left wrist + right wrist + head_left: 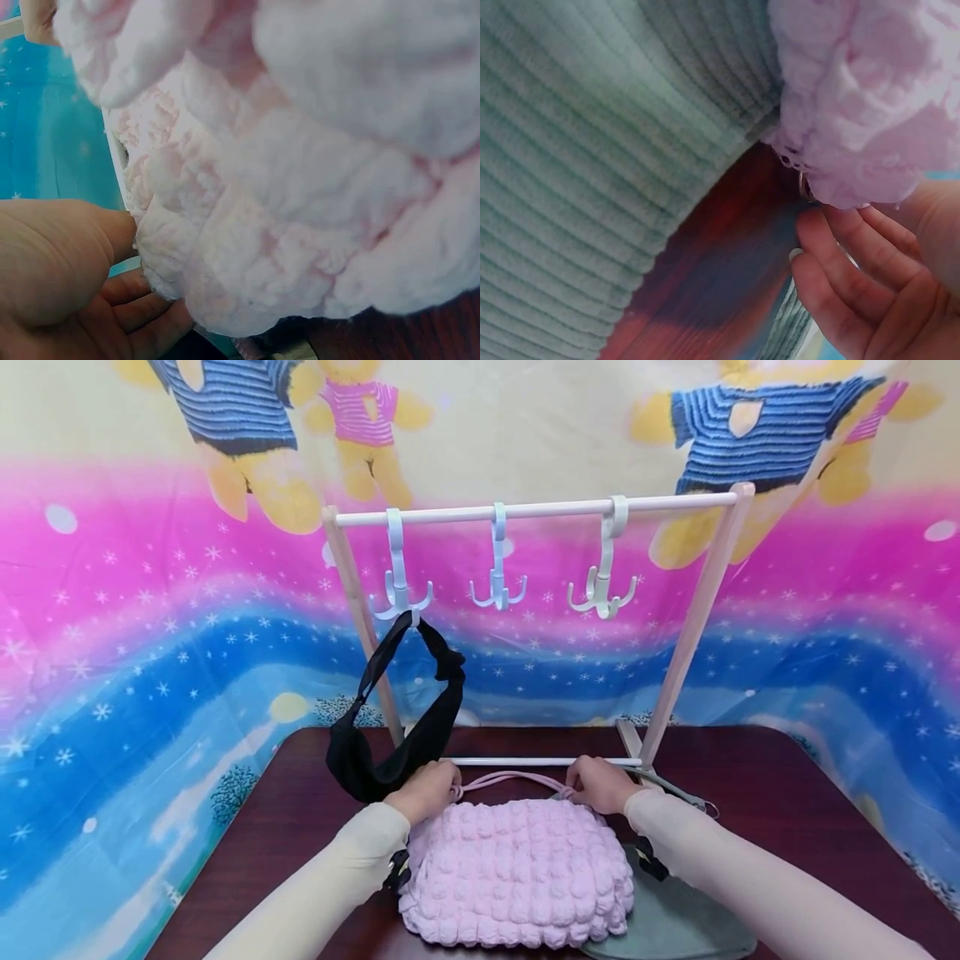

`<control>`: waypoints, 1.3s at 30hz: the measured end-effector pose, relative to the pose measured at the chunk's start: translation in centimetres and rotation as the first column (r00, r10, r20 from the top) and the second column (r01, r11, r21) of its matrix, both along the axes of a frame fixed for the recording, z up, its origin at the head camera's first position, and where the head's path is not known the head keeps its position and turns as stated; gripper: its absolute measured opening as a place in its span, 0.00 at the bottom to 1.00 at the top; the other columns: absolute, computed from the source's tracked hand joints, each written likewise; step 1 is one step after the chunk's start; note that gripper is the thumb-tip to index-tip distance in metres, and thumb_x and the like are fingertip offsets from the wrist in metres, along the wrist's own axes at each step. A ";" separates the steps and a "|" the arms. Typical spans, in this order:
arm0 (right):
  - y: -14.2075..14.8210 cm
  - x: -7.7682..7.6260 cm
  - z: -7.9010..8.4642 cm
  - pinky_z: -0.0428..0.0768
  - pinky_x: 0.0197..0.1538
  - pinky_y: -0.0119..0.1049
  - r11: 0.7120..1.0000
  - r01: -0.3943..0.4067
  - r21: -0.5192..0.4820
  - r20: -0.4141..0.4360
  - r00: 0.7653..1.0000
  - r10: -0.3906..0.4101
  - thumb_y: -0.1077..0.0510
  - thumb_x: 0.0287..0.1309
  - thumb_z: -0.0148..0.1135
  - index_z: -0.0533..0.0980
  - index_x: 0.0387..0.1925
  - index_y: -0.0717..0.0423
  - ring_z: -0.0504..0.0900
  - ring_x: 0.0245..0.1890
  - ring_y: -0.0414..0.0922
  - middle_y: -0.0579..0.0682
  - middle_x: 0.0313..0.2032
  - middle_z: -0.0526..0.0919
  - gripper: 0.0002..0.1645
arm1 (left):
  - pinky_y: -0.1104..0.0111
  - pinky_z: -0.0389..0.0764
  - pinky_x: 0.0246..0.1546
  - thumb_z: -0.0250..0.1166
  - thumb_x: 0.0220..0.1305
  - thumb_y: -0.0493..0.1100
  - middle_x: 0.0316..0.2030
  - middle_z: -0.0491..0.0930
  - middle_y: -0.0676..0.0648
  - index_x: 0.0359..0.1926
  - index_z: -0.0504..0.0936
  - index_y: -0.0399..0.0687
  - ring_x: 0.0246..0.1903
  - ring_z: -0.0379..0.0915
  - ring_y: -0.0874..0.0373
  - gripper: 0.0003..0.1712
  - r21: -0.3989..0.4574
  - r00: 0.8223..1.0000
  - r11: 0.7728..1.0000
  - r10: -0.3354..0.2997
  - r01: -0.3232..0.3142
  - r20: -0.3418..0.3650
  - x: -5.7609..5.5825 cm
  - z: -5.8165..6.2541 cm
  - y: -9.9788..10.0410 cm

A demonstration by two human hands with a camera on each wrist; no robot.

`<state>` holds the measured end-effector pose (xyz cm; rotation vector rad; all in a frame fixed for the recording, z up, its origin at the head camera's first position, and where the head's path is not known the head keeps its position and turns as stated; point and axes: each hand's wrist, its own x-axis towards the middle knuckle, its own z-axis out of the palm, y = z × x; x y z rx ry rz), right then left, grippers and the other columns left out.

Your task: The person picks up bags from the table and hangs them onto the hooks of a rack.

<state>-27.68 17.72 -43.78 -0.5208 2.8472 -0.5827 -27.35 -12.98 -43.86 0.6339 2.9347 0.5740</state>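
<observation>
A pink puffy bubble-textured handbag (pixel 517 872) is held by both hands above the table in the head view. My left hand (pixel 427 791) pinches its upper left corner, where the thin pink strap (pixel 510 775) begins. At the upper right corner my right hand (pixel 600 785) grips the other end of that strap. Bubbly pink fabric (pixel 262 210) fills most of the left wrist view, with the left thumb and fingers at its edge. A green corduroy bag (pixel 615 135) lies below and to the right, partly covered by the pink bag.
A rack with a white top rail (pixel 555 510) stands at the back of the dark table (pixel 255 835). Three multi-prong hooks hang from it: left (pixel 397 568), middle (pixel 498 560), right (pixel 606 568). A black cloth bag (pixel 435 727) hangs on the left hook, close to the left hand.
</observation>
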 end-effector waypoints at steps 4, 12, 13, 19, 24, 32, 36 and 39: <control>0.0 0.2 -0.2 0.82 0.39 0.40 1.000 0.014 -0.003 0.009 1.000 -0.014 0.63 0.58 0.71 0.85 0.35 0.53 0.82 0.32 0.39 0.45 0.31 0.86 0.03 | 0.65 0.73 0.33 0.63 0.66 0.31 0.30 0.82 0.47 0.31 0.83 0.40 0.27 0.70 0.58 0.07 0.001 1.000 1.000 -0.015 0.015 -0.014 0.3 0.1 0.0; 0.1 1.1 -0.1 0.82 0.38 0.39 1.000 -0.022 0.014 0.000 1.000 0.022 0.63 0.58 0.71 0.85 0.35 0.55 0.82 0.32 0.39 0.45 0.31 0.86 0.03 | 0.67 0.70 0.29 0.64 0.63 0.29 0.24 0.79 0.50 0.27 0.84 0.41 0.24 0.65 0.59 0.09 -0.021 0.995 0.996 -0.085 0.084 -0.060 0.7 0.1 0.0; 0.1 1.1 0.0 0.82 0.38 0.39 1.000 -0.023 0.015 0.006 1.000 0.023 0.63 0.58 0.71 0.85 0.35 0.54 0.82 0.31 0.39 0.45 0.31 0.86 0.03 | 0.68 0.69 0.30 0.63 0.62 0.29 0.23 0.79 0.50 0.26 0.84 0.41 0.24 0.65 0.59 0.09 -0.021 0.994 0.995 -0.096 0.095 -0.056 0.7 0.1 -0.1; 0.1 0.8 0.2 0.80 0.36 0.38 0.998 -0.068 -0.004 0.028 0.997 0.068 0.61 0.58 0.71 0.85 0.32 0.55 0.80 0.29 0.38 0.45 0.28 0.85 0.02 | 0.69 0.69 0.32 0.64 0.61 0.28 0.22 0.80 0.49 0.25 0.86 0.40 0.26 0.64 0.60 0.10 -0.027 0.986 0.986 -0.163 0.163 -0.032 0.5 0.4 -0.4; 0.1 0.3 0.3 0.82 0.38 0.39 0.996 -0.088 -0.034 0.046 0.995 0.090 0.63 0.57 0.72 0.85 0.32 0.55 0.82 0.31 0.39 0.46 0.30 0.87 0.01 | 0.68 0.67 0.32 0.67 0.60 0.29 0.19 0.73 0.52 0.25 0.86 0.40 0.26 0.62 0.59 0.08 -0.031 0.986 0.986 -0.165 0.166 0.023 0.1 0.6 -0.5; 0.2 0.1 0.4 0.82 0.41 0.40 0.991 -0.117 -0.065 0.083 0.989 0.122 0.66 0.54 0.72 0.84 0.38 0.60 0.83 0.34 0.41 0.51 0.34 0.86 0.08 | 0.69 0.66 0.29 0.71 0.59 0.33 0.16 0.67 0.56 0.21 0.84 0.43 0.24 0.62 0.60 0.11 -0.026 0.993 0.993 -0.112 0.113 0.024 0.3 0.4 -0.4; 0.2 0.1 0.3 0.81 0.37 0.36 0.986 -0.144 -0.084 0.094 0.984 0.151 0.67 0.55 0.71 0.84 0.35 0.60 0.81 0.31 0.38 0.49 0.31 0.86 0.05 | 0.70 0.67 0.29 0.73 0.59 0.33 0.17 0.72 0.55 0.22 0.82 0.44 0.24 0.64 0.61 0.11 -0.019 0.995 0.995 -0.101 0.101 0.025 0.5 0.4 -0.4; 0.2 0.1 0.3 0.78 0.34 0.33 0.983 -0.158 -0.094 0.099 0.981 0.167 0.68 0.56 0.70 0.85 0.32 0.59 0.77 0.27 0.37 0.48 0.28 0.85 0.03 | 0.70 0.68 0.29 0.73 0.58 0.34 0.18 0.74 0.54 0.23 0.82 0.43 0.24 0.65 0.62 0.10 -0.014 0.995 0.995 -0.100 0.100 0.015 0.6 0.4 -0.5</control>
